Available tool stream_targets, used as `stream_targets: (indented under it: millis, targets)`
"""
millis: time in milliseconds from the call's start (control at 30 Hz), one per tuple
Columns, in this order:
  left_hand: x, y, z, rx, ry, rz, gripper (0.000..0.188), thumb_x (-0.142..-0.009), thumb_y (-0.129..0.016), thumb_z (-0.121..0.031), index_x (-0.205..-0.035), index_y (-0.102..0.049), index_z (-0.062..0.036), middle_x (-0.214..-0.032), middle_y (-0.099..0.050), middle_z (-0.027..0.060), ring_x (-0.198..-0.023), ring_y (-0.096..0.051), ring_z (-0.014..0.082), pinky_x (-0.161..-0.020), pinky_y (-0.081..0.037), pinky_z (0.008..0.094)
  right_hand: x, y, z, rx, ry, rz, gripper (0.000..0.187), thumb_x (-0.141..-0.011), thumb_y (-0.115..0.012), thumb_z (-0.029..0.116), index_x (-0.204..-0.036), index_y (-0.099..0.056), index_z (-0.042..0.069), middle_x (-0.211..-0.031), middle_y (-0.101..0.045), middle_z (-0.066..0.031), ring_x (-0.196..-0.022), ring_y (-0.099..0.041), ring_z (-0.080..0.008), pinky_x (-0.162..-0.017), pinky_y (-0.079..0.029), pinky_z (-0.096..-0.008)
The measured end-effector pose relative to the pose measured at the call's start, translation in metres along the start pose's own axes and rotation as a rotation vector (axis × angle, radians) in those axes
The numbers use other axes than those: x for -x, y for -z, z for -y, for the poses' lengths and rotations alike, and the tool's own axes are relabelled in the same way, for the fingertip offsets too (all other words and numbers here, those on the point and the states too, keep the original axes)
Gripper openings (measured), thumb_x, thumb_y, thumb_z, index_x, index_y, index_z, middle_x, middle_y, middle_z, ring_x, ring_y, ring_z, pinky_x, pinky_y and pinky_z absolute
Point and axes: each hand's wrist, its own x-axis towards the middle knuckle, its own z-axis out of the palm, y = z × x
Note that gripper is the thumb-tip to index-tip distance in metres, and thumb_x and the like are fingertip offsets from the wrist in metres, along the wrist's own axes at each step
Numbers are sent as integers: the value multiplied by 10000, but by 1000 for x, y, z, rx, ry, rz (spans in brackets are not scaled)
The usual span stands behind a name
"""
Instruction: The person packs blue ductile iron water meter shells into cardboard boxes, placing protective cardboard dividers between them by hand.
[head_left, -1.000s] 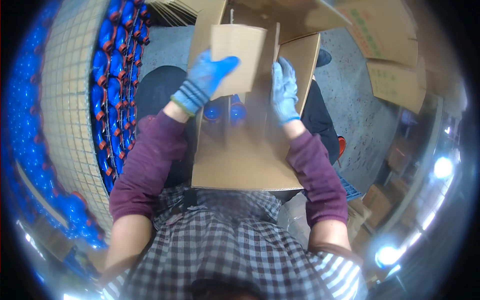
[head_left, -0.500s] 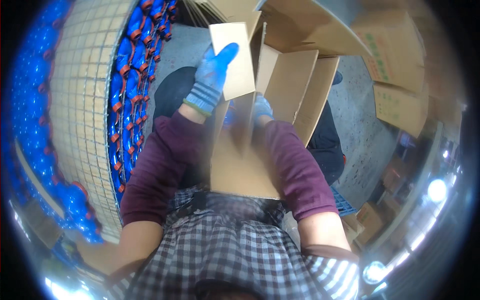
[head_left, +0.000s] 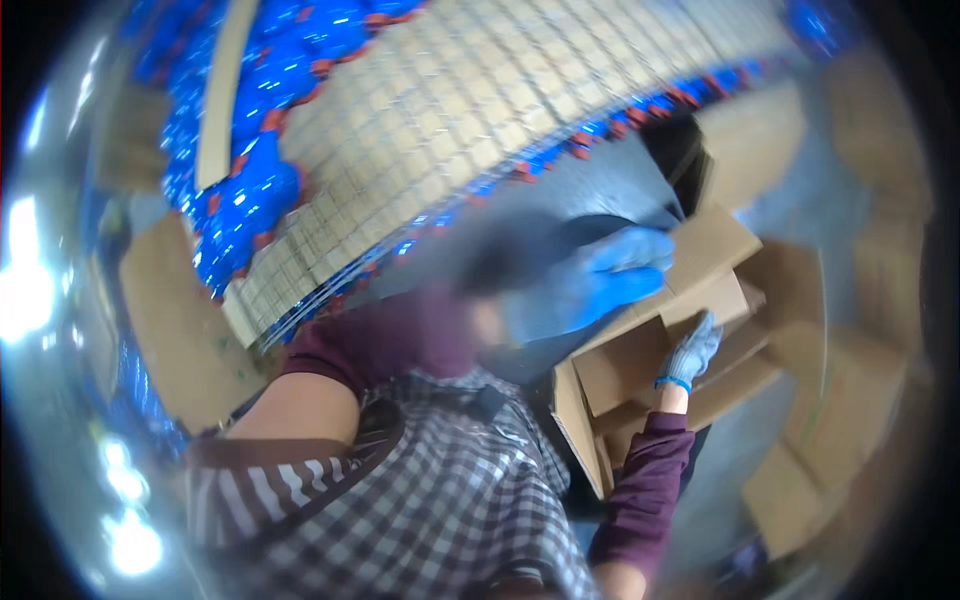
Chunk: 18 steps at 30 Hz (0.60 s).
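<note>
My left hand (head_left: 600, 285), in a blue glove, hovers at the left side of an open cardboard box (head_left: 572, 425). Its wrist is smeared by motion, but the fingers look stretched out, and I see nothing in them. Over the box opening lies my right hand (head_left: 690, 352), in a grey-blue glove, its fingers extended against a pale inner cardboard panel (head_left: 718, 300). More upright panels divide the inside of the box. What lies at the bottom is hidden.
Across the top stands a cardboard-lined wire mesh cage (head_left: 480, 110), with shiny blue bottles (head_left: 325, 45) with red-orange caps on both sides. Flattened cardboard (head_left: 840, 400) lies to the right. Another cardboard piece (head_left: 190, 320) is at the left.
My view has swung left, so cage and box appear turned. My left hand has let go of the pale cardboard piece and moved away from the box. My right hand has come up out of it.
</note>
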Motion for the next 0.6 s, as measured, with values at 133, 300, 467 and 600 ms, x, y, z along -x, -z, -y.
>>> stream_targets:
  millis: [133, 300, 467, 600]
  targets:
    - [120, 69, -69, -93, -156, -169, 453, -967, -425, -324, -1251, -438, 28, -1194, -539, 185, -1140, -535, 309, -958, -440, 426, 2, -64, 41, 424, -463, 153, 309, -879, -531, 145, -1143, -533, -17, -1074, -634, -118, -938, -595, -227, -822, -460, -373]
    - [225, 140, -106, 436, -300, -777, 520, -880, -520, -513, -1115, -528, -50, -968, -629, 107, -920, -611, 265, -815, -500, 389, 25, -108, -84, -490, -569, 283, 360, -937, -453, 236, -1244, -505, 54, -1226, -565, -89, -1080, -559, -231, -917, -452, -349]
    - [252, 175, -149, 281, -293, -1204, 513, -814, -565, -595, -916, -570, -93, -803, -604, 47, -722, -601, 194, -616, -492, 330, 9, -96, -61, -761, -940, 298, 386, -952, -435, 232, -1288, -465, 44, -1275, -529, -81, -1111, -532, -227, -924, -454, -358]
    - [253, 184, -139, -60, -167, -1123, 456, -849, -538, -561, -908, -561, -110, -722, -571, 23, -603, -558, 139, -471, -434, 268, -9, -79, 34, -476, -154, 44, 410, -929, -492, 170, -1315, -422, 50, -1271, -519, -112, -1122, -527, -268, -932, -445, -391]
